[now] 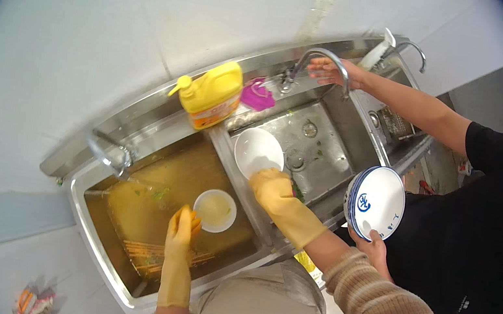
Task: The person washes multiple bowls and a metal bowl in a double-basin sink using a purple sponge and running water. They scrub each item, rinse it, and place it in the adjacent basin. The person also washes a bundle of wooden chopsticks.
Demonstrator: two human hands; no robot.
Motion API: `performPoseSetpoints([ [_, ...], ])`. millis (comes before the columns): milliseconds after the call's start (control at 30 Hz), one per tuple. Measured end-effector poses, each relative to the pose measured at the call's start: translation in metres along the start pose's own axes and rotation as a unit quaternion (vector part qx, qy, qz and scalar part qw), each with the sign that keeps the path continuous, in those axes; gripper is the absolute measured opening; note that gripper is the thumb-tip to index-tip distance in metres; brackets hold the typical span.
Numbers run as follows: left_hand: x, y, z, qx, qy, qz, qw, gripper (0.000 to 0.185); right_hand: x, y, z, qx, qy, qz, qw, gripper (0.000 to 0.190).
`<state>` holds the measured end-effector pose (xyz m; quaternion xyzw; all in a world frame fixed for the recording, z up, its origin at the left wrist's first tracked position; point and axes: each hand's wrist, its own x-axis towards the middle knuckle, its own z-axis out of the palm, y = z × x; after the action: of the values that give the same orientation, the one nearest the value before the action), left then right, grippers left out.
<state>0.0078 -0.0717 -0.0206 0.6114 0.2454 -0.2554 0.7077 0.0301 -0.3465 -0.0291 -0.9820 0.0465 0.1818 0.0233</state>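
Both my hands wear yellow rubber gloves. My right hand (271, 185) grips the near rim of a white bowl (259, 153) over the divider and the edge of the right basin. My left hand (185, 225) is at the left rim of a small white bowl (215, 211), which holds cloudy liquid in the left basin; the fingers are bent, and whether they grip the rim is unclear. Brownish water (139, 208) fills that basin, with wooden chopsticks (147, 251) under my left hand's side and bits of green leaf in it.
A yellow pump jug (214, 97) and a purple cloth (258, 95) stand on the back ledge. Faucets rise at the left (106, 154) and middle (324, 52). At right, a co-worker in black holds stacked blue-and-white bowls (380, 202) and reaches one hand behind the middle faucet.
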Motion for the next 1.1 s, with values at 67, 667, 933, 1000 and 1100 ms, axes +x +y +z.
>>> performPoseSetpoints([
  [67, -0.007, -0.002, -0.014, -0.014, 0.015, -0.039, 0.999, 0.058, 0.024, 0.018, 0.016, -0.002, -0.009, -0.015, 1.000, 0.018],
  [667, -0.006, -0.053, -0.038, 0.008, 0.053, -0.116, 0.992, 0.031, 0.105, 0.077, 0.161, 0.066, -0.050, 0.113, 0.990, 0.025],
  [933, -0.011, -0.054, -0.022, 0.015, 0.028, -0.118, 0.993, 0.034, 0.003, 0.088, 0.104, 0.626, -0.121, 0.346, 0.689, 0.042],
  [1000, -0.016, -0.051, -0.020, 0.008, 0.026, -0.112, 0.993, 0.034, -0.005, 0.092, 0.107, 0.751, -0.089, 0.366, 0.542, 0.036],
  [1100, -0.021, -0.039, -0.003, 0.023, 0.023, -0.106, 0.994, 0.035, -0.003, 0.084, 0.100, 0.846, -0.073, 0.277, 0.451, 0.029],
])
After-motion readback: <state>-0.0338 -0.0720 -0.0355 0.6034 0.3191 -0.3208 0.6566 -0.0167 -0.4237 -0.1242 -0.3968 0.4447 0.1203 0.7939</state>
